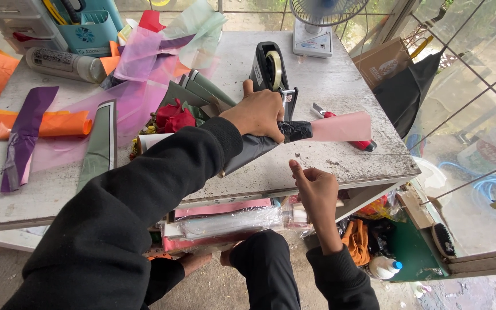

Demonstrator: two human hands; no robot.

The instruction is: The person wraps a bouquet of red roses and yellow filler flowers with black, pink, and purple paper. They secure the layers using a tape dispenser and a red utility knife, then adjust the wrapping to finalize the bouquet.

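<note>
Our right hand (317, 186) hovers open and empty at the table (351, 163) edge, just below the bouquet (248, 143). Our left hand (259, 115) grips the bouquet's dark wrap, its pink end (343, 126) jutting to the right. Just beyond our knuckles stands the tape dispenser (271, 72); a fan (317, 23) stands farther back.

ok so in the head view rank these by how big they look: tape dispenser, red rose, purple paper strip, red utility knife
1. purple paper strip
2. tape dispenser
3. red rose and red utility knife: both partly hidden, too close to rank.
</note>
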